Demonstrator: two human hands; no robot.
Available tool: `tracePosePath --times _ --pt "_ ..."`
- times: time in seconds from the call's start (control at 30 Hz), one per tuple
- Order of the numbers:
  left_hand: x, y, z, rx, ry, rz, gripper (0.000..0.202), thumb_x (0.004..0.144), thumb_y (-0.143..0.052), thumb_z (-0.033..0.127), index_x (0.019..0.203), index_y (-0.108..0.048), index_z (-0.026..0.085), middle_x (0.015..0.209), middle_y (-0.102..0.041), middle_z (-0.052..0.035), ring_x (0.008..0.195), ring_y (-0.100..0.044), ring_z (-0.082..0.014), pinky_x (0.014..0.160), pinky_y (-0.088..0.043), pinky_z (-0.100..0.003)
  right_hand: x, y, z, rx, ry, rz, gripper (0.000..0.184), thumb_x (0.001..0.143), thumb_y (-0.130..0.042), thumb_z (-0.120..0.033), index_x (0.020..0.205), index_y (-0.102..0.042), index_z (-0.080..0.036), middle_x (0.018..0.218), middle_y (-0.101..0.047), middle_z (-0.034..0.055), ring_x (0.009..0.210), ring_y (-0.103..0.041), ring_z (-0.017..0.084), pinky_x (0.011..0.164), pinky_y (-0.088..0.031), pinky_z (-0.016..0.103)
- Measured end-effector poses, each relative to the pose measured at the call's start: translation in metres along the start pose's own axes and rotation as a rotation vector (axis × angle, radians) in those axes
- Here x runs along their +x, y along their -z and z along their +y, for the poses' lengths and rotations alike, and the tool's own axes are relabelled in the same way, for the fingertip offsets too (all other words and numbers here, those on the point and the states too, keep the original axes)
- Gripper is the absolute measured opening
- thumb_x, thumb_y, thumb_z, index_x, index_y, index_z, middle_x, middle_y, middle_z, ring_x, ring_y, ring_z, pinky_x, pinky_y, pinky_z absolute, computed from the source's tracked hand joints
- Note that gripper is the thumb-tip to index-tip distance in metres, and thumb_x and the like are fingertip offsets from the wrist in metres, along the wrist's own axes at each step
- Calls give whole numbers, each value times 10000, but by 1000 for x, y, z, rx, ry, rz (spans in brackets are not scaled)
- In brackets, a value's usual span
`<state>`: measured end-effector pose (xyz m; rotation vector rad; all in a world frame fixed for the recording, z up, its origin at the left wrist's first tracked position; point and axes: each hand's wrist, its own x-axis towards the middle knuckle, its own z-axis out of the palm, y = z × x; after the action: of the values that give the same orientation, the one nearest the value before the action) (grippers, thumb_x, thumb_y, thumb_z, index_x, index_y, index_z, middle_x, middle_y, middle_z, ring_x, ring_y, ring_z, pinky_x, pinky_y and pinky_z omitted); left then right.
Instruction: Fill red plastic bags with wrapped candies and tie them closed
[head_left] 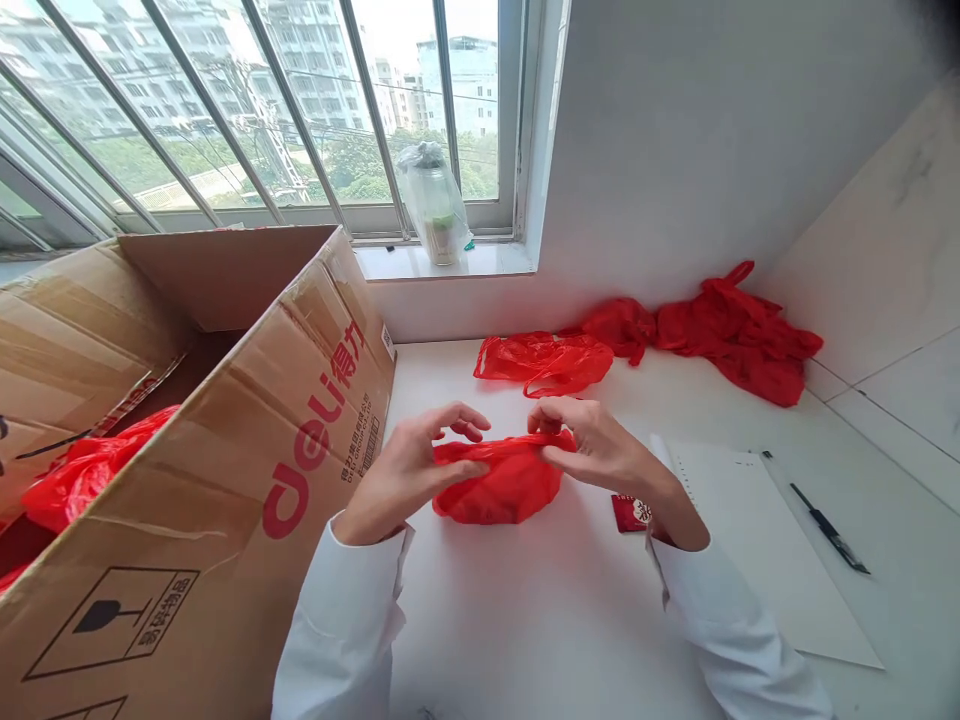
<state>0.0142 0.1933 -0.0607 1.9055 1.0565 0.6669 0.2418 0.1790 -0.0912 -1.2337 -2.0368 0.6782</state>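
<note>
A red plastic bag (499, 490) lies in front of me on the white table, its upper edge bunched into a fold. With its thumb and fingers, my right hand (589, 440) pinches the right end of that fold. At the left end, my left hand (412, 460) rests its thumb against the bag. Its other fingers curve above the fold, and a gap shows between them and the thumb. What the bag contains, if anything, is hidden.
Left stands a large open cardboard box (300, 400) with red bags (97, 470) inside. More red bags (547, 360) lie along the wall. Right are a small red card (628, 513), a notepad (765, 550) and a pen (831, 528). A bagged jar (439, 215) occupies the windowsill.
</note>
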Motion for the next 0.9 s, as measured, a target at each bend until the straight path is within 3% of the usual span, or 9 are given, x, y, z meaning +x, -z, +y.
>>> tracePosePath --times 0.07,0.1,0.17,0.27,0.37,0.47,0.6,0.73,0.9 --pt "-1 -8 4 200 -49 -53 291 719 -727 196 986 -624 249 958 -618 10 895 -533 -168 766 -390 -271 0 -4 1 -1 12 -62 78 761 -553 -156 815 -575 -208 749 -584 -21 695 -515 124 659 -392 256" --pt "0 -12 5 287 -74 -61 253 737 -702 174 967 -623 246 928 -607 15 848 -521 -156 736 -378 -265 0 -6 1 15 9 -84 58 779 -558 -172 812 -587 -209 745 -590 -20 690 -518 123 648 -393 252" --pt "1 -19 6 380 -105 -34 74 800 -608 145 823 -613 215 792 -560 26 698 -461 -123 632 -333 -255 1 -8 0 63 -6 -93 49 803 -559 -190 776 -597 -205 726 -595 -20 674 -518 120 616 -386 245" --pt "0 -17 7 377 -118 51 182 840 -552 160 660 -563 186 646 -467 40 571 -348 -99 546 -270 -256 1 -5 -1 191 -39 -45 73 798 -601 -235 736 -614 -198 715 -607 -19 685 -531 123 623 -396 249" --pt "-5 -4 9 267 -113 110 188 828 -625 266 657 -612 189 635 -534 34 594 -430 -101 569 -326 -241 1 1 1 336 -116 35 103 776 -636 -285 720 -629 -198 710 -598 -17 697 -537 127 635 -410 254" --pt "-10 8 8 -65 -58 138 156 802 -677 313 705 -655 193 680 -614 13 666 -518 -128 628 -385 -246 2 7 9 395 -214 161 135 740 -656 -308 694 -598 -195 705 -569 -16 687 -533 127 627 -415 253" --pt "-12 11 3 -482 -5 248 129 790 -703 295 764 -614 205 694 -570 29 661 -491 -107 612 -378 -223 1 14 23 392 -310 227 142 694 -657 -294 707 -566 -186 696 -571 -11 645 -531 124 577 -417 241" --pt "-12 9 5 -476 16 263 160 791 -709 291 783 -571 209 700 -512 39 633 -431 -82 563 -341 -193 -5 27 26 280 -301 204 86 693 -613 -236 721 -549 -187 723 -592 0 668 -547 135 596 -445 252" --pt "-19 10 13 -311 -16 327 137 790 -703 265 792 -575 217 720 -508 43 647 -450 -79 558 -374 -182 -20 51 19 195 -131 257 67 732 -594 -184 776 -559 -220 847 -607 16 828 -592 173 798 -491 334"
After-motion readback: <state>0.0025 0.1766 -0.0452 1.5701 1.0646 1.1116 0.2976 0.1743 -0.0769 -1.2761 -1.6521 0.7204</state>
